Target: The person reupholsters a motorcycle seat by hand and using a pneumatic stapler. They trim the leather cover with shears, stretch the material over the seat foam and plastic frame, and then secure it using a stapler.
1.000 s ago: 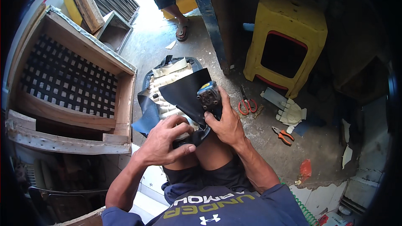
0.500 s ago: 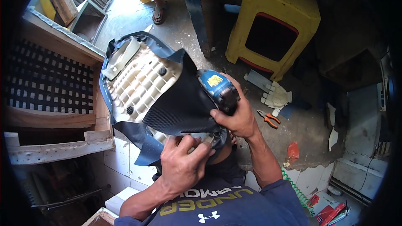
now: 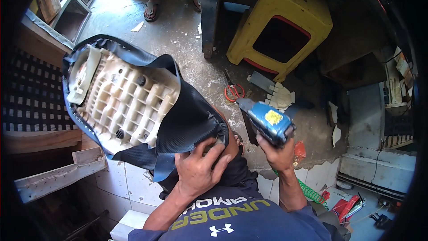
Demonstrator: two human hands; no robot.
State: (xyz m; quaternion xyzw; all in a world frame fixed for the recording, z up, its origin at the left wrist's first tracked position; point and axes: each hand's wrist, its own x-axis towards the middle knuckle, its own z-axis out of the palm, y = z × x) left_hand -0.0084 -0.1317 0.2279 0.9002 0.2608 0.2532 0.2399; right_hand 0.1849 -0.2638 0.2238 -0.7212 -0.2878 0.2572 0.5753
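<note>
Across my lap lies an upturned motorcycle seat, its cream ribbed plastic base (image 3: pixel 127 102) facing up. The textured black seat cover (image 3: pixel 189 122) wraps its rim and hangs loose on the near right side. My left hand (image 3: pixel 198 167) is at the near end, its bent fingers gripping the cover's gathered edge; the fingertips are partly hidden. To the right of the seat, apart from it, my right hand (image 3: pixel 278 154) is wrapped round the handle of a blue staple gun (image 3: pixel 266 122). The gun's nose points up and left.
A yellow plastic stool (image 3: pixel 285 27) stands at the far right. Red-handled scissors (image 3: pixel 234 92) and a pale glove (image 3: pixel 281 97) lie on the floor. A webbed wooden frame (image 3: pixel 42 138) is at left. A green coiled hose (image 3: pixel 312 193) runs near my right arm. Another person's sandaled foot (image 3: pixel 151 9) stands ahead.
My right hand has drawn the staple gun away from the cover, to the right and down. The seat sits farther left in view. My left hand stays at the cover's edge, fingers slightly more spread.
</note>
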